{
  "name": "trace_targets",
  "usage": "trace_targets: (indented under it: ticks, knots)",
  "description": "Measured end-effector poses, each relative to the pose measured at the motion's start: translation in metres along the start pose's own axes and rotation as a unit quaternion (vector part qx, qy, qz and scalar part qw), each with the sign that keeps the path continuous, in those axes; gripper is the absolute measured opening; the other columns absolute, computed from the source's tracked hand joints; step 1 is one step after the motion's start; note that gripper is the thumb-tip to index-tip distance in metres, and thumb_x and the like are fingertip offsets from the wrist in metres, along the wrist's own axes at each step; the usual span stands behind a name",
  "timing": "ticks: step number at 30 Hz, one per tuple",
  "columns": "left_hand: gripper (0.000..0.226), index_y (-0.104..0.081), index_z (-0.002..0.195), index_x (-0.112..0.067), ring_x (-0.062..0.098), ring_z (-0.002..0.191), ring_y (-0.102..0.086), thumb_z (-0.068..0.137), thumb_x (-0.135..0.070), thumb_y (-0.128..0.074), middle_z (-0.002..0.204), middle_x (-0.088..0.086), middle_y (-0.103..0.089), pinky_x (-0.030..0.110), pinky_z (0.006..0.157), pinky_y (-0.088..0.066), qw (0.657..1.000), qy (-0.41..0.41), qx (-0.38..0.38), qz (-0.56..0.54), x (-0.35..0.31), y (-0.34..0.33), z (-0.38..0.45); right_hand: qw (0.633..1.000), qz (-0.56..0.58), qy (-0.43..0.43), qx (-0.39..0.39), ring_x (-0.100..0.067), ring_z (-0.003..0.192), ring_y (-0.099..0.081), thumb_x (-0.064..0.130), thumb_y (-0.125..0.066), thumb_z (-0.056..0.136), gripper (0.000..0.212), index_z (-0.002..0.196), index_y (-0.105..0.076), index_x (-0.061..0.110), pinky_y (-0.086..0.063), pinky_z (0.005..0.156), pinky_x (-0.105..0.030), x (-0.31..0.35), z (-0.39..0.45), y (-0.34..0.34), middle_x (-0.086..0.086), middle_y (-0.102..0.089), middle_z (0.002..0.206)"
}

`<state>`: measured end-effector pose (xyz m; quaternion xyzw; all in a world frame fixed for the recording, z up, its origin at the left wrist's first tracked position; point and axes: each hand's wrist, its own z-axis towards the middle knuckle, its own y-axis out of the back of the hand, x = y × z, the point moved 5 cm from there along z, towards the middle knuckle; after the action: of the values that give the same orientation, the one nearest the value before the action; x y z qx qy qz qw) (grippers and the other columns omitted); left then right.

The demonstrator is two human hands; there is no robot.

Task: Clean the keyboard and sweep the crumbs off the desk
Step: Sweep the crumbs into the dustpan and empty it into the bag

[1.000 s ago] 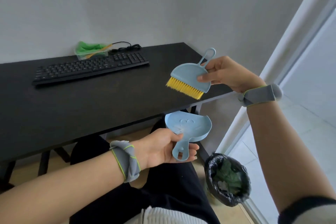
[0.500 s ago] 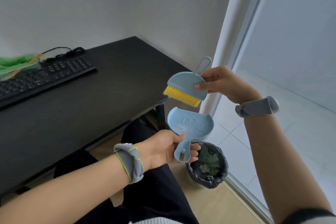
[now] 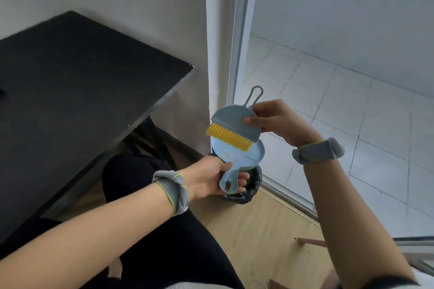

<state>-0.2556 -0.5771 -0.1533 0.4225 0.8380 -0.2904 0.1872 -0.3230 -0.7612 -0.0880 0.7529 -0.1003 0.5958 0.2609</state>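
My left hand point(image 3: 207, 177) grips the handle of a small light-blue dustpan point(image 3: 244, 153), held over a bin with a black liner point(image 3: 250, 186) on the floor. My right hand point(image 3: 274, 119) holds a blue hand brush point(image 3: 234, 122) with yellow bristles. The bristles sit on the pan's upper edge. The black desk point(image 3: 77, 82) lies to the left; the keyboard is out of view.
A white wall corner and a glass sliding door point(image 3: 340, 30) stand right of the desk. Beyond the glass is a tiled floor point(image 3: 364, 112). My dark-trousered legs point(image 3: 150, 230) are below the desk edge, above wooden flooring point(image 3: 270, 237).
The view has swung right and the keyboard has left the frame. Both hands carried brush and dustpan away from the desk edge to above the bin, and the brush came down onto the pan.
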Motion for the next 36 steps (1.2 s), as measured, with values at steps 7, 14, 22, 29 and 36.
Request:
trace_targets:
  ticks: [7, 14, 22, 29, 36]
  knots:
    - [0.026, -0.053, 0.125, -0.003, 0.027, 0.083, -0.069, 0.106, -0.012, -0.037, 0.098, 0.019, -0.073, 0.047, 0.089, -0.056, 0.999, 0.032, 0.010, -0.010, 0.009, -0.001, 0.037, 0.997, -0.037, -0.065, -0.025, -0.020, 0.073, -0.061, 0.017, -0.073, 0.090, 0.015, 0.091, -0.071, 0.002, -0.056, 0.078, -0.043, -0.064, -0.007, 0.009, -0.008, -0.064, 0.075]
    - [0.027, -0.056, 0.119, 0.008, 0.028, 0.077, -0.066, 0.105, -0.009, -0.042, 0.095, 0.022, -0.071, 0.046, 0.070, -0.062, 0.999, 0.047, -0.005, -0.021, 0.024, 0.007, 0.054, 0.987, -0.088, -0.128, 0.034, -0.026, 0.075, -0.061, 0.031, -0.075, 0.081, 0.028, 0.092, -0.071, 0.006, -0.054, 0.074, -0.049, -0.117, 0.003, -0.017, -0.021, -0.064, 0.081]
    - [0.025, -0.055, 0.111, 0.009, 0.026, 0.074, -0.063, 0.104, -0.013, -0.046, 0.092, 0.023, -0.066, 0.048, 0.069, -0.061, 0.996, 0.075, -0.027, -0.042, 0.039, 0.024, 0.062, 0.978, -0.145, -0.147, -0.001, -0.024, 0.079, -0.063, 0.018, -0.076, 0.082, 0.014, 0.094, -0.069, 0.015, -0.055, 0.086, -0.054, -0.152, 0.025, -0.031, -0.012, -0.070, 0.085]
    - [0.026, -0.051, 0.118, 0.009, 0.026, 0.077, -0.063, 0.105, -0.012, -0.045, 0.098, 0.024, -0.063, 0.052, 0.074, -0.059, 0.995, 0.082, -0.035, -0.053, 0.035, 0.035, 0.066, 0.974, 0.026, -0.216, 0.064, -0.027, 0.091, -0.072, 0.007, -0.077, 0.085, 0.014, 0.097, -0.070, 0.010, -0.061, 0.081, -0.040, -0.151, 0.028, -0.037, -0.009, -0.073, 0.094]
    - [0.030, -0.048, 0.122, 0.010, 0.022, 0.072, -0.063, 0.105, -0.014, -0.046, 0.094, 0.020, -0.061, 0.054, 0.083, -0.057, 0.992, 0.106, -0.021, -0.068, 0.045, 0.035, 0.063, 0.979, -0.081, -0.181, -0.057, -0.029, 0.087, -0.066, 0.007, -0.074, 0.085, 0.012, 0.092, -0.066, 0.013, -0.056, 0.082, -0.041, -0.168, 0.038, -0.030, -0.010, -0.069, 0.090]
